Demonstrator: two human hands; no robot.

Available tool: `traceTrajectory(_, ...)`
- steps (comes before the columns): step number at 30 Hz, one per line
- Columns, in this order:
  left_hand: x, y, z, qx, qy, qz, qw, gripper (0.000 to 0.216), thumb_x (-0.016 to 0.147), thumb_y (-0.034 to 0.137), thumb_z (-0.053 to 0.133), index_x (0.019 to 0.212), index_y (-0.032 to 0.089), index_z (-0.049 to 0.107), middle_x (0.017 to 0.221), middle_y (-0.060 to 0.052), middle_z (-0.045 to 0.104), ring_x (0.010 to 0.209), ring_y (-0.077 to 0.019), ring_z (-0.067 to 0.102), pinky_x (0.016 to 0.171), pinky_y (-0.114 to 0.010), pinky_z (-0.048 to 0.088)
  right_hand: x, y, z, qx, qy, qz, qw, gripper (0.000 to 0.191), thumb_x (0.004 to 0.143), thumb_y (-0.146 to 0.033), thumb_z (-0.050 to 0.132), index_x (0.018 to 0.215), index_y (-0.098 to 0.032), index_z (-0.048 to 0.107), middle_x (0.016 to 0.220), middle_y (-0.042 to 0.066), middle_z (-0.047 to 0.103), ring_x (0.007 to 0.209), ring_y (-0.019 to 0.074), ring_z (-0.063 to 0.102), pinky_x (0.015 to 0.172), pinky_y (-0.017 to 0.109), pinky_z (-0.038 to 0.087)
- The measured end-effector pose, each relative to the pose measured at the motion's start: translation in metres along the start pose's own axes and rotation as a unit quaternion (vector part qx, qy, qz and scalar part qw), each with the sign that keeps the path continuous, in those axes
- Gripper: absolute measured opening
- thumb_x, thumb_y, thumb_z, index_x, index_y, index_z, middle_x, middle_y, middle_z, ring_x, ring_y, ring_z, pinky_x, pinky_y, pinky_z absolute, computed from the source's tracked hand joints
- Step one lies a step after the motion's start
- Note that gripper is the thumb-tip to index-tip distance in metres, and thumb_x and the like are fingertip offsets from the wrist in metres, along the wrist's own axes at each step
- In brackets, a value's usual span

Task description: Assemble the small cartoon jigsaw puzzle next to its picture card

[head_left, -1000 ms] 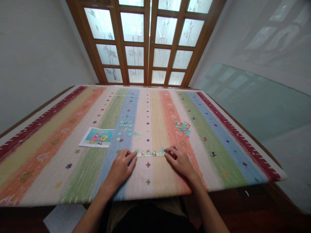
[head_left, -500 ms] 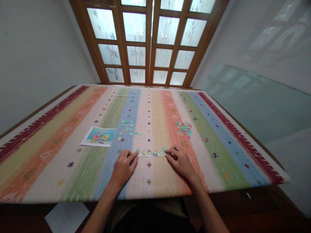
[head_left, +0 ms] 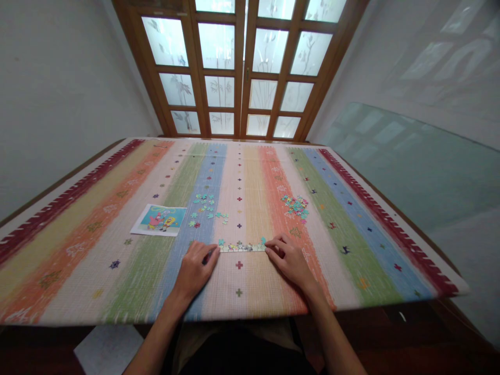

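Note:
A narrow strip of joined jigsaw puzzle pieces [head_left: 242,248] lies flat across the near middle of the table, with a blue-green piece [head_left: 221,242] standing up from its left end and another blue-green piece [head_left: 263,240] at its right end. My left hand [head_left: 198,266] is at the strip's left end, thumb and forefinger closed together against its edge. At the opposite end, my right hand [head_left: 287,259] has its thumb and bent fingers closed on the strip's edge. The fingertips partly hide both ends.
Loose puzzle pieces [head_left: 203,199] are scattered beyond my left hand. A denser pile of pieces [head_left: 297,206] lies beyond my right hand. A printed cartoon picture [head_left: 159,220] rests at the left. The striped tablecloth [head_left: 258,291] covers the table up to its near edge.
My left hand has shifted slightly left, its fingertips drawing back so that more of the strip's left end shows. My right hand and the strip look about the same.

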State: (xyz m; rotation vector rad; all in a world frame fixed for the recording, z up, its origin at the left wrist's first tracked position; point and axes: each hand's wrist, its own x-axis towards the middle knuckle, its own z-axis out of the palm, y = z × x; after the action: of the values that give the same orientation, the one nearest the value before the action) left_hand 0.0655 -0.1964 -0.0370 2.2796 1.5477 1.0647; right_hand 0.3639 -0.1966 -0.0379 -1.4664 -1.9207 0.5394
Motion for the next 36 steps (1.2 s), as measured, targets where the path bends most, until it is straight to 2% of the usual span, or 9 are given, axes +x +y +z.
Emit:
traceTrajectory(3, 0.007, -0.013, -0.01, 0.023, -0.006, -0.006, 1.0, 0.04, 0.105, 0.036, 0.042, 0.08, 0.021, 0.069, 0.074, -0.006, 0.069, 0.073, -0.0229, 0.063, 0.077, -0.036, 0.053, 0.0, 0.001, 0.0, 0.002, 0.0, -0.005, 1.0, 0.016, 0.097, -0.026, 0.059, 0.095, -0.021, 0.074, 0.096, 0.006, 0.065, 0.085, 0.0205, 0.066, 0.079, 0.033, 0.052)
traceTrajectory(7, 0.028, -0.038, -0.029, 0.038, -0.007, -0.03, 0.999, 0.037, 0.104, 0.032, 0.034, 0.107, 0.02, 0.069, 0.099, -0.009, 0.075, 0.09, -0.0259, 0.07, 0.085, -0.039, 0.055, 0.0, 0.001, 0.001, 0.006, -0.001, -0.008, 1.0, 0.015, 0.097, -0.025, 0.059, 0.096, -0.02, 0.073, 0.096, 0.006, 0.065, 0.085, 0.0205, 0.066, 0.079, 0.033, 0.051)
traceTrajectory(11, 0.061, -0.063, -0.046, 0.048, -0.039, -0.04, 0.997, 0.04, 0.098, 0.022, 0.035, 0.128, 0.018, 0.061, 0.08, -0.004, 0.068, 0.076, -0.0226, 0.068, 0.081, -0.037, 0.055, 0.0, 0.001, 0.001, 0.01, 0.001, -0.006, 1.0, 0.014, 0.096, -0.024, 0.06, 0.096, -0.02, 0.073, 0.097, 0.006, 0.065, 0.085, 0.0205, 0.066, 0.078, 0.033, 0.051)
traceTrajectory(14, 0.089, -0.082, -0.05, 0.087, -0.035, -0.032, 0.995, 0.036, 0.098, 0.029, 0.042, 0.122, 0.018, 0.066, 0.099, -0.009, 0.069, 0.091, -0.0249, 0.068, 0.091, -0.04, 0.054, 0.0, 0.0, 0.001, 0.013, -0.001, -0.008, 1.0, 0.014, 0.097, -0.024, 0.059, 0.096, -0.02, 0.073, 0.097, 0.006, 0.065, 0.085, 0.0202, 0.066, 0.079, 0.033, 0.051)
traceTrajectory(16, 0.108, -0.095, -0.047, 0.118, -0.061, -0.023, 0.991, 0.034, 0.094, 0.031, 0.048, 0.116, 0.016, 0.069, 0.11, -0.013, 0.067, 0.1, -0.0281, 0.066, 0.096, -0.043, 0.053, 0.0, 0.0, 0.0, 0.012, -0.006, -0.007, 1.0, 0.015, 0.097, -0.024, 0.059, 0.097, -0.02, 0.074, 0.098, 0.006, 0.065, 0.084, 0.0197, 0.066, 0.078, 0.033, 0.051)
traceTrajectory(21, 0.14, -0.119, -0.035, 0.192, -0.108, -0.043, 0.975, 0.031, 0.089, 0.032, 0.053, 0.104, 0.014, 0.073, 0.109, -0.016, 0.066, 0.11, -0.0341, 0.062, 0.105, -0.049, 0.047, 0.0, 0.001, 0.0, 0.009, -0.005, -0.01, 1.0, 0.014, 0.096, -0.022, 0.061, 0.098, -0.02, 0.074, 0.098, 0.006, 0.066, 0.084, 0.0195, 0.066, 0.078, 0.032, 0.052)
traceTrajectory(30, 0.155, -0.122, -0.027, 0.166, -0.124, -0.058, 0.977, 0.019, 0.084, 0.033, 0.057, 0.083, 0.018, 0.069, 0.098, -0.016, 0.068, 0.104, -0.0356, 0.062, 0.098, -0.049, 0.048, 0.0, 0.001, 0.001, 0.006, -0.003, -0.007, 1.0, 0.013, 0.095, -0.021, 0.062, 0.098, -0.02, 0.074, 0.097, 0.006, 0.066, 0.085, 0.0194, 0.066, 0.079, 0.032, 0.052)
traceTrajectory(36, 0.153, -0.115, -0.034, 0.125, -0.118, -0.074, 0.982, 0.018, 0.083, 0.036, 0.059, 0.08, 0.02, 0.063, 0.086, -0.01, 0.07, 0.084, -0.0279, 0.067, 0.083, -0.04, 0.052, 0.0, -0.001, -0.001, 0.005, -0.01, -0.003, 1.0, 0.014, 0.096, -0.022, 0.06, 0.097, -0.021, 0.074, 0.098, 0.006, 0.066, 0.082, 0.0187, 0.065, 0.078, 0.032, 0.052)
